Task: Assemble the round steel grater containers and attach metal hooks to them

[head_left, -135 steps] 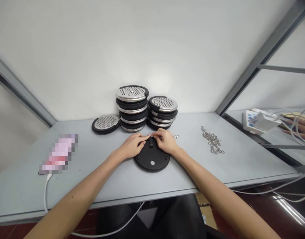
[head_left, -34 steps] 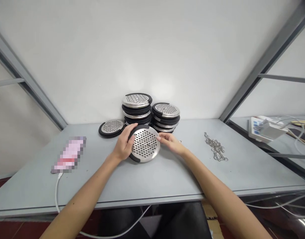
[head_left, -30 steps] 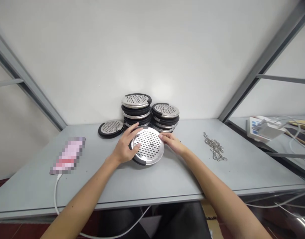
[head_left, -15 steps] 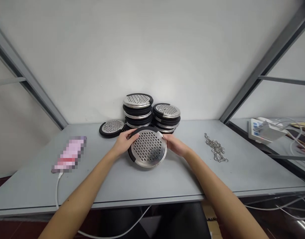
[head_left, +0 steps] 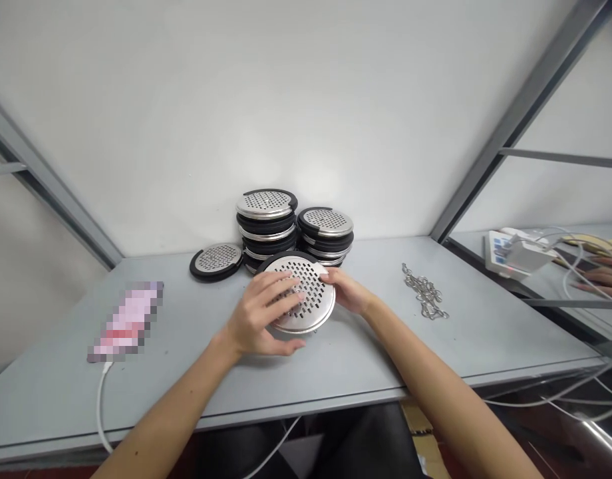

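Observation:
A round perforated metal disc (head_left: pixel 313 293) with a black rim along part of its edge is tilted up in front of me, just above the table. My right hand (head_left: pixel 346 291) grips its right edge, thumb on the front face. Over the left part of its face lies my left hand (head_left: pixel 266 313), fingers spread and thumb held apart below. Behind the disc, similar discs form a taller stack (head_left: pixel 267 226) and a shorter stack (head_left: pixel 326 234). One single disc (head_left: pixel 216 259) lies flat left of them.
A pixelated phone (head_left: pixel 129 319) with a white cable lies on the left of the grey table (head_left: pixel 196 372). To the right is a heap of metal chain (head_left: pixel 424 293). Beyond the right frame post are a power strip (head_left: pixel 505 253), cables and another person's hand (head_left: pixel 605 276).
My left hand has let go of the disc's upper left edge and moved onto its face, fingers spread. My right hand keeps its hold. Another person's hand shows more at the far right.

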`<state>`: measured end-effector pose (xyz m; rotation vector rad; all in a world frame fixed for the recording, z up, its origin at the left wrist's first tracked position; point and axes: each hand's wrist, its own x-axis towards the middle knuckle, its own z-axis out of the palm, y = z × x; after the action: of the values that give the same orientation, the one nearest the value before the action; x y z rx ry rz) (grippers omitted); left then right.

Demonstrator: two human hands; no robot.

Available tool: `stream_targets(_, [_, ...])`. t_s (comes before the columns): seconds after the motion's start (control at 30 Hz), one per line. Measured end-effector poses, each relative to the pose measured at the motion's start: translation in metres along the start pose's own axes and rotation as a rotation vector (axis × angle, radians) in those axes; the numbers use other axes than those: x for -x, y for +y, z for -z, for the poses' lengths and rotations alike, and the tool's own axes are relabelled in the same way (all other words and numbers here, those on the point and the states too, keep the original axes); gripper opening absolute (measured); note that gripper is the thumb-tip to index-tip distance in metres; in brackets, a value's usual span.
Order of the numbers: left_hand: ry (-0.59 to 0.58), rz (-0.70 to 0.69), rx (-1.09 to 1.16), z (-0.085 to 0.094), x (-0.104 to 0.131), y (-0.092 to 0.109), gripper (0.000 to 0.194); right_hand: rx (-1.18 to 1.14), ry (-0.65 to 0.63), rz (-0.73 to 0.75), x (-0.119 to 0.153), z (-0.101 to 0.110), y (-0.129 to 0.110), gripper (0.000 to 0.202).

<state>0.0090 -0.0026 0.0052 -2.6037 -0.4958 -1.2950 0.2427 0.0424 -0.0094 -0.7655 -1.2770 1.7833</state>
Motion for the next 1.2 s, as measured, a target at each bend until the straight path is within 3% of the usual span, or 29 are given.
stream_targets(0.23, [-0.151,-0.048,-0.087,-0.007,0.003,0.003,0.043,0.022,0.012,0.035,-0.001,-0.002,0.002,0.037])
stream_targets(0.6, [-0.119,0.036,-0.18,-0.014,0.007,0.0,0.042,0.025,0.152,0.044,-0.005,-0.005,0.007,0.041])
stream_targets(0.77, [-0.049,0.029,-0.09,-0.012,0.009,-0.001,0.044,0.023,0.137,0.058,-0.003,-0.008,0.005,0.042])
stream_targets(0.97, [0.007,0.112,0.077,-0.008,0.01,-0.004,0.049,0.032,0.021,-0.131,-0.005,0.003,0.0,0.069])
stream_targets(1.13, [0.049,0.135,0.11,-0.007,0.013,-0.008,0.049,0.049,0.162,-0.256,-0.008,0.005,-0.002,0.073])
stream_targets(1.2, [0.047,0.134,0.117,-0.007,0.013,-0.008,0.049,0.048,0.162,-0.301,-0.007,0.002,-0.002,0.072])
